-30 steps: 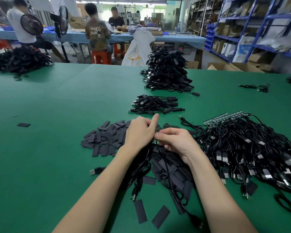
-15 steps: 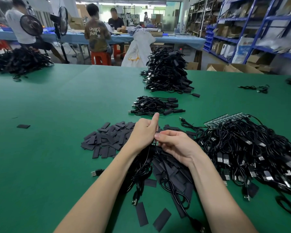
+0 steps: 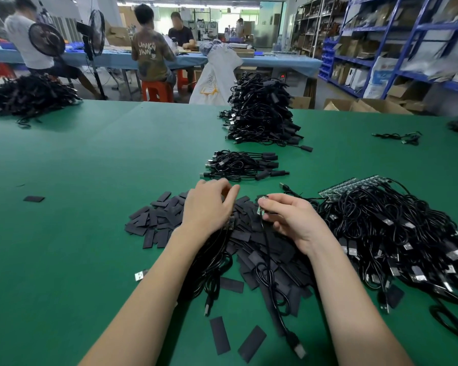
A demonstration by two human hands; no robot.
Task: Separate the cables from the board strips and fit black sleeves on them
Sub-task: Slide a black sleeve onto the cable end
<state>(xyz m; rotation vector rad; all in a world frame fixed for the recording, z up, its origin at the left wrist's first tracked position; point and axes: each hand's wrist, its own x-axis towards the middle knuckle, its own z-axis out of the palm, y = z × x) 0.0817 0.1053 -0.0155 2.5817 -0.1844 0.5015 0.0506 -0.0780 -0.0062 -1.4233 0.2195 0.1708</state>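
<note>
The hands are held apart above a green table [image 3: 77,220]. The right hand [image 3: 288,220] is curled, and a small green board piece [image 3: 261,206] is pinched between its thumb and fingertips. From that piece a black cable [image 3: 269,260] is seen hanging down across the sleeve pile, its USB plug [image 3: 298,346] lying on the table between the forearms. The left hand [image 3: 209,207] is lowered, fingers bent, over a heap of flat black sleeves [image 3: 159,220]; whether one is pinched cannot be told, as the fingertips are hidden behind the knuckles. A bundle of black cables [image 3: 212,260] is held under the left palm, with small board ends visible at the heel of the hand.

More sleeves are spread beneath and between the wrists, and two loose sleeves [image 3: 234,339] are noted near the table's front edge. To the right, a large tangle of cables [image 3: 394,233] is piled, still joined to board strips [image 3: 349,187] at its far side. Beyond the hands, a small stack of sleeved cables [image 3: 241,165] is laid out, and behind it a tall stack [image 3: 259,112]. Another dark pile [image 3: 27,93] is seen at the far left of the table. In the background, people are seated at a blue bench [image 3: 275,60], with blue shelving [image 3: 381,43] at right.
</note>
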